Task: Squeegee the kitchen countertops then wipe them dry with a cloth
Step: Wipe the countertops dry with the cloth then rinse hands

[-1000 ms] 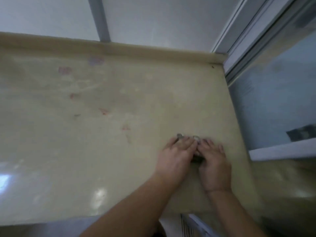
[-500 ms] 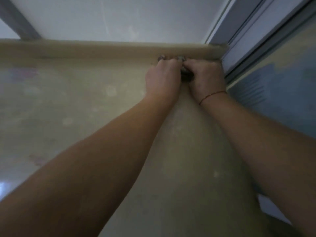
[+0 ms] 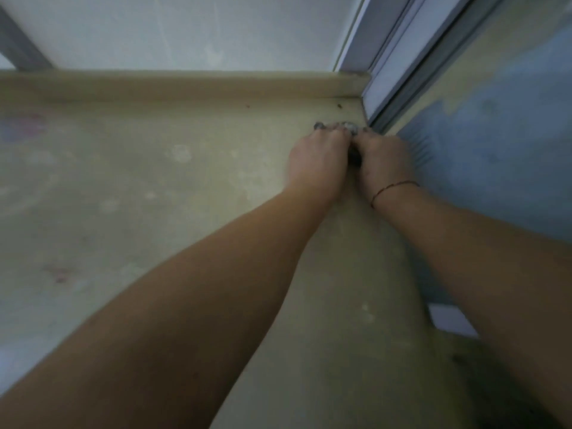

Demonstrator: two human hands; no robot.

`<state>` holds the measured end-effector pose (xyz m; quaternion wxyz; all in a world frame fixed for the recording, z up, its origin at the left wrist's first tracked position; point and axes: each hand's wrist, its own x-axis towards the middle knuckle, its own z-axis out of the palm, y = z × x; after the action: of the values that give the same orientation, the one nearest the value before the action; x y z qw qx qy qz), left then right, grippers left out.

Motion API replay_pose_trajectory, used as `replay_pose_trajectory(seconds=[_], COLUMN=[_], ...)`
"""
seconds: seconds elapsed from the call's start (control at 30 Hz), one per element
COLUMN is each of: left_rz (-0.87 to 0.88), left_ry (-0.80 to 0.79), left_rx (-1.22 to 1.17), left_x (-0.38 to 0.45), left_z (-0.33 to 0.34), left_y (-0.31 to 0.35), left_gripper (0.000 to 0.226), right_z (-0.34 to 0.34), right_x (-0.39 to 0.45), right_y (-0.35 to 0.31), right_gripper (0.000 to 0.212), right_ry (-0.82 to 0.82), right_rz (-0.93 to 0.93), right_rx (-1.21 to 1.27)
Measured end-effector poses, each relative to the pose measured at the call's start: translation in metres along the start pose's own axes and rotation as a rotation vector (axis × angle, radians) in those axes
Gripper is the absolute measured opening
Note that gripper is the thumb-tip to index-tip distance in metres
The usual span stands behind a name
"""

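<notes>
Presently, the beige stone countertop [image 3: 154, 230] fills most of the view, running back to a low raised upstand [image 3: 185, 86] under a pale wall, with a window frame [image 3: 399, 54] closing its far right corner. The surface shows pale blotches and faint reddish marks across its left and middle areas, and no clear sheen of water can be made out, so the portion already squeegeed cannot be established. Both forearms reach to the far right corner. The left hand [image 3: 318, 159] and right hand [image 3: 385, 161] lie side by side and touching, fingers curled down over a small dark tool [image 3: 354, 156], judged to be the squeegee, of which only a sliver between the hands and greyish bits at the fingertips are visible. It sits on the countertop just short of the upstand, beside the window frame. A thin red thread [image 3: 393, 187] circles the right wrist. In my assessment the squeegee stage is in progress, a stroke set at the back edge. No cloth is in view; drying remains outstanding.
</notes>
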<state>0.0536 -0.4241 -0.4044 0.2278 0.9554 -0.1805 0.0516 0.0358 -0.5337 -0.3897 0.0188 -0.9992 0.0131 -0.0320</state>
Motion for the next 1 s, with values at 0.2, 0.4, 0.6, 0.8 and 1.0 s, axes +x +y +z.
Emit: replay_pose_trajectory(seconds=[0.2,0.4,0.6,0.8,1.0], left_rz=[0.063,0.171,0.241,0.243,0.240], left_ry=[-0.099,-0.169,-0.232,-0.271,0.023], left_rx=[-0.084,-0.199,-0.184,-0.194,-0.210], left_x=[-0.089,-0.217,-0.304,-0.319,-0.385], left_z=[-0.002,-0.015,-0.037,-0.059,-0.113], left_y=[0.026,0.072,0.090,0.054,-0.062], left_gripper=[0.031,0.037,0.023,0.019,0.024], right_z=[-0.010,-0.010,-0.025,-0.016,-0.013], right_x=[-0.108,-0.252,-0.344,-0.357,-0.362], right_y=[-0.017,-0.014,-0.032,-0.074,-0.205], right_gripper=[0.036,0.043,0.031,0.033,0.041], right_ry=[-0.024,-0.041,0.038,0.042,0.066], right_rz=[0.152,0.231,0.284,0.363,0.161], right_rx=[0.036,0.111,0.168,0.171,0.322])
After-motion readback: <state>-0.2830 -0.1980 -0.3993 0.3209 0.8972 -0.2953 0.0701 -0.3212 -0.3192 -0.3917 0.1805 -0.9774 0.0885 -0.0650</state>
